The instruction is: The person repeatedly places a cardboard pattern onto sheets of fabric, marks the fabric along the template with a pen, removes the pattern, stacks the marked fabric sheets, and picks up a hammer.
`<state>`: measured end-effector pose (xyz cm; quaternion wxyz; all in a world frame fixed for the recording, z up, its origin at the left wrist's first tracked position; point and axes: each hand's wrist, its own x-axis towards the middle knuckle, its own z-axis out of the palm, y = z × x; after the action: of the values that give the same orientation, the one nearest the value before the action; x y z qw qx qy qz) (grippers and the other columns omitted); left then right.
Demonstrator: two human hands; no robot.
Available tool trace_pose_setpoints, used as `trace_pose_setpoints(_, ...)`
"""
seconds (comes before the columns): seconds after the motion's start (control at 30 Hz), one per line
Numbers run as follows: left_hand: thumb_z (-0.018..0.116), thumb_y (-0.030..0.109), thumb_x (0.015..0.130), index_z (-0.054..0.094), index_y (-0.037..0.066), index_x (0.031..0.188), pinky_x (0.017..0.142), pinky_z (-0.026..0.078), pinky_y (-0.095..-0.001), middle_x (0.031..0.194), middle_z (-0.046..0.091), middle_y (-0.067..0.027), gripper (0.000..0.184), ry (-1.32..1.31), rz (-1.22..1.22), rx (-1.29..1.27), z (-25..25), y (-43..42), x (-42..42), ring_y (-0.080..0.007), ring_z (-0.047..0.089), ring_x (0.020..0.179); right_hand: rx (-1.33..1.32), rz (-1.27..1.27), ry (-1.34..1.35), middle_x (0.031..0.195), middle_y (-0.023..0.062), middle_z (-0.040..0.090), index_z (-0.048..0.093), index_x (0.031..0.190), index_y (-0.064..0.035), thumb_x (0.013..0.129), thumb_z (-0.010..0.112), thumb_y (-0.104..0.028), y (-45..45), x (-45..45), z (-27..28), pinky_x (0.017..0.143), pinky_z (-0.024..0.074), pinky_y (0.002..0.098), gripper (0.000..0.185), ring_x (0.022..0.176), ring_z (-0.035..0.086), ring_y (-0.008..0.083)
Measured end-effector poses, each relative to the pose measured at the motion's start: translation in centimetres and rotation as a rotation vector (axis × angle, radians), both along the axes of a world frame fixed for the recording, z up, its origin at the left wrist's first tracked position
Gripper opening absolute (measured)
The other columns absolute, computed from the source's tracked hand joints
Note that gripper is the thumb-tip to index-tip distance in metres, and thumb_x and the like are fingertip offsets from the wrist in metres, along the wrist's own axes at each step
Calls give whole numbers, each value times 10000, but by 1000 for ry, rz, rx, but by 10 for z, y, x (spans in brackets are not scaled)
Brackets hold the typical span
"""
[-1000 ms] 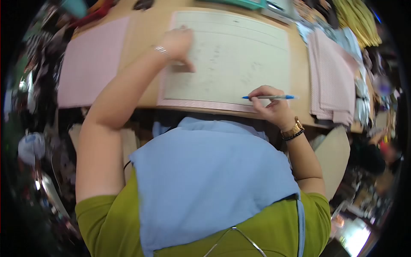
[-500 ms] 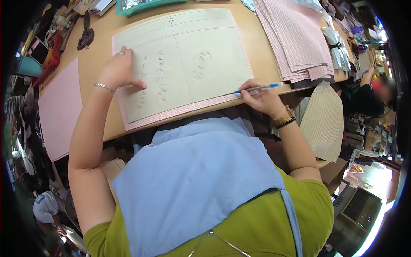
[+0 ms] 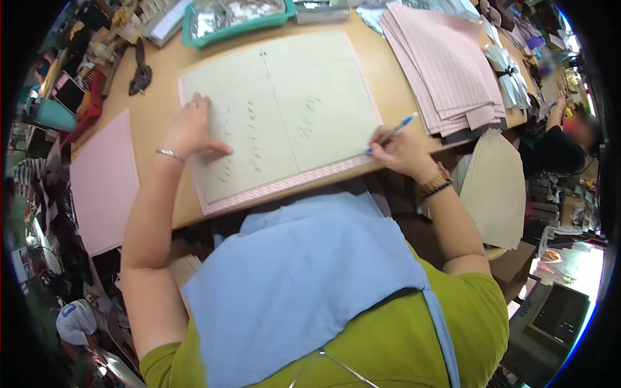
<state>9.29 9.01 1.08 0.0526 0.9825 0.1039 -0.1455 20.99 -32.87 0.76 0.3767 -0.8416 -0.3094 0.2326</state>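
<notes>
A large pale card template (image 3: pixel 323 77) with handwriting and a ruled line lies on a pink patterned sheet (image 3: pixel 259 194), whose edge shows around it. My left hand (image 3: pixel 194 132) rests spread on the template's left side, thumb and fingers apart, pressing nothing else. In my right hand (image 3: pixel 398 150) is a blue-and-clear pen (image 3: pixel 406 121), gripped between thumb and fingers. Its tip meets the lower right edge of the template, by the pink border.
Stacked pink patterned sheets (image 3: pixel 446 71) lie at the right, and another pink sheet (image 3: pixel 107 184) at the left. Dark scissors (image 3: pixel 140 74) and a teal tray (image 3: pixel 239 29) sit toward the back. A pleated cream piece (image 3: pixel 493 187) hangs right. Another person (image 3: pixel 563 145) is at far right.
The whole view has shifted slightly, with the table lower in frame. The pen now stands more upright in my right hand, still at the template's edge. My left hand stays on the template.
</notes>
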Motion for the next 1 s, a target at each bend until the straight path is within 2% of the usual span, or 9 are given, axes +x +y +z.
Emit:
trace_pose_setpoints(0.1,891,593,381,300,-46,1421,1109,319,-494,1501,253,-297,1356,-8,43,-29,0,0,-2,-405,321,1374,11,-62,-86,686,67,626,655,920,-4,838,614,-134,-18,24,10,589,476,278,159,648,606,118)
trace_pose_setpoints(0.17,886,604,377,308,-2,1440,1118,274,-545,1525,231,-265,1353,-41,86,-39,-1,-3,-11,-393,291,1395,448,-241,204,773,82,650,653,1040,-8,886,599,-121,-13,24,1,667,491,262,199,730,622,113)
trace_pose_setpoints(0.37,864,532,553,259,82,1489,1148,178,-549,1542,241,-204,1202,-333,331,-185,-32,-12,-50,-360,275,1409,157,-162,-513,1080,169,668,656,1093,-66,818,688,-126,14,14,-25,835,505,376,282,958,642,300)
trace_pose_setpoints(0.47,784,401,757,270,68,1481,1143,233,-504,1527,279,-182,948,-554,284,-485,-53,-2,-55,-317,294,1405,88,-175,-681,1124,140,669,661,1047,-78,807,703,-193,22,5,-27,939,430,433,270,1067,601,304)
trace_pose_setpoints(0.57,673,252,888,332,20,1437,1091,345,-427,1492,334,-153,687,-854,681,-1353,-36,5,-47,-271,342,1374,30,-178,-676,1112,126,678,661,1033,-92,822,690,-214,25,5,-24,963,390,442,245,1101,584,295)
trace_pose_setpoints(0.67,585,158,937,385,-25,1382,1011,431,-365,1397,449,-141,521,-1095,844,-1641,-12,2,-49,-243,450,1285,147,-176,-516,1056,128,684,658,1034,-92,839,673,-207,27,12,-27,912,422,435,227,1054,594,306)
trace_pose_setpoints(0.77,581,149,933,413,-33,1356,972,467,-383,1287,538,-135,490,-684,798,-1518,5,-4,-56,-251,538,1173,223,-331,-305,993,138,679,646,1059,-83,847,668,-214,36,18,-29,868,448,425,250,1005,592,316)
trace_pose_setpoints(0.87,527,211,959,443,-14,1340,966,477,-410,1227,580,-133,450,-757,761,-1497,-23,17,-74,-267,573,1114,152,-466,-378,923,156,665,627,1084,-61,847,667,-221,45,31,-40,821,474,431,289,932,599,331)
trace_pose_setpoints(1.0,405,316,1000,435,-5,1365,1029,423,-448,1347,517,-163,486,-938,852,-1878,41,45,-118,-312,516,1216,22,-422,-698,869,153,659,623,1047,-69,830,673,-218,61,18,-19,779,490,446,267,865,612,338)
